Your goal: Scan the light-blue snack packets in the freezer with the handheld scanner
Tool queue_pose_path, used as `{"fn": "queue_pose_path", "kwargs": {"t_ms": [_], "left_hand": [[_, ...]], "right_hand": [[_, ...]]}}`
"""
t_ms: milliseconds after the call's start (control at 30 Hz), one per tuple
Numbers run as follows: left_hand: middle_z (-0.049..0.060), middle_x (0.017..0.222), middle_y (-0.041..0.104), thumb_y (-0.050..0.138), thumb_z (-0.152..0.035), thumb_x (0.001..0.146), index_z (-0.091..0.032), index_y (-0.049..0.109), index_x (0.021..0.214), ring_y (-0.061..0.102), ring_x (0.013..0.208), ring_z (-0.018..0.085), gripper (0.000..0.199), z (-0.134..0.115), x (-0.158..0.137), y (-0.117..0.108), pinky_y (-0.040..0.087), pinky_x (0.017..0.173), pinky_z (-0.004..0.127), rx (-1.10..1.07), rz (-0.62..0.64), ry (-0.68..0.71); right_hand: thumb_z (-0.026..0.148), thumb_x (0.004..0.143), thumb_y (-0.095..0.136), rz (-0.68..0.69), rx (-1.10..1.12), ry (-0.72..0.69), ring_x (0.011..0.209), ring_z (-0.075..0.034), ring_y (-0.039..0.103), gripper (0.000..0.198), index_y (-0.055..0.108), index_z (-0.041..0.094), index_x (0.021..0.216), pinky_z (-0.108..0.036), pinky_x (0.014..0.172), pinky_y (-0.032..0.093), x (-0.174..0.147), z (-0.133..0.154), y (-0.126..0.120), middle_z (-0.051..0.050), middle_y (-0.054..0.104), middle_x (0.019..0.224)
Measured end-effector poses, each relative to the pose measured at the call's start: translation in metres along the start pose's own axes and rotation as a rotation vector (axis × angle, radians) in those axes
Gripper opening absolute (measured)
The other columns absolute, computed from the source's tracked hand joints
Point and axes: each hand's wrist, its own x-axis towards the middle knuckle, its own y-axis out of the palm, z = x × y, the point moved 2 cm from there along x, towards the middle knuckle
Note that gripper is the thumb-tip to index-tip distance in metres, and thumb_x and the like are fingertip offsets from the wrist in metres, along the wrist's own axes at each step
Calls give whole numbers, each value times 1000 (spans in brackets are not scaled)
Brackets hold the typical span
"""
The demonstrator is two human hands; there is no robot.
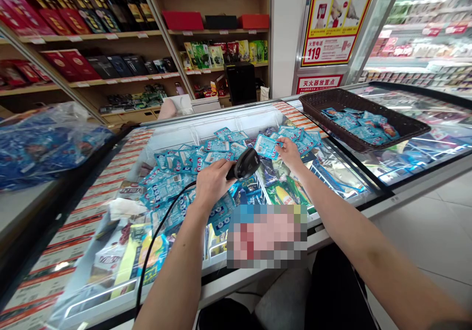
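My left hand point(214, 181) is wrapped round the handle of a black barcode scanner point(246, 165), whose head points right; its cable point(155, 234) runs down along my forearm. Between the thumb and fingers of my right hand point(288, 151) is a small blue packet point(266, 147), with a pale label area turned up. The packet is a short way right of the scanner head. Under and around both hands, many more blue packets point(177, 160) lie heaped on the glass top of a freezer point(177, 128).
A brown woven basket point(332, 135) with blue packets stands at the right on the freezer. On the left is a clear plastic bag point(47, 143) of blue packs. Behind are shelves point(217, 32) with bottles and boxes. A blurred patch covers part of the front edge.
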Motion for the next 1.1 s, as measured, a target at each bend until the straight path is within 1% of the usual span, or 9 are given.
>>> {"fn": "queue_pose_path", "kwargs": {"t_ms": [367,533,867,967,1100], "left_hand": [[3,97,64,49,-37,83,-25,56,110,60,91,21,31,0,0,2,40,64,29,-5,18,-5],[4,95,64,48,-39,83,-25,56,109,60,91,21,31,0,0,1,39,63,29,7,21,-23],[4,95,64,48,-39,83,-24,57,108,60,90,21,31,0,0,2,40,63,29,34,6,-9],[5,95,64,47,-38,83,-24,56,109,60,90,22,30,-1,0,3,41,64,30,45,0,1],[6,96,64,49,-35,83,-23,57,109,60,91,23,30,-2,0,5,42,65,31,45,17,9]], "right_hand": [[32,74,56,14,2,12,58,-14,53,26,51,22,97,-27,49,49,-1,2,0,1,52,69],[32,74,56,10,1,11,58,-14,52,26,51,22,97,-27,48,49,-1,2,0,1,52,68],[31,73,54,4,-25,11,58,-15,54,27,51,21,98,-29,49,49,2,0,1,1,51,68],[34,75,53,-14,-98,-48,58,-15,53,30,51,21,102,-32,54,49,2,-2,1,2,51,68],[30,80,49,-65,-340,-142,57,-17,51,32,48,22,111,-36,65,48,-3,5,-4,3,47,62]]}}
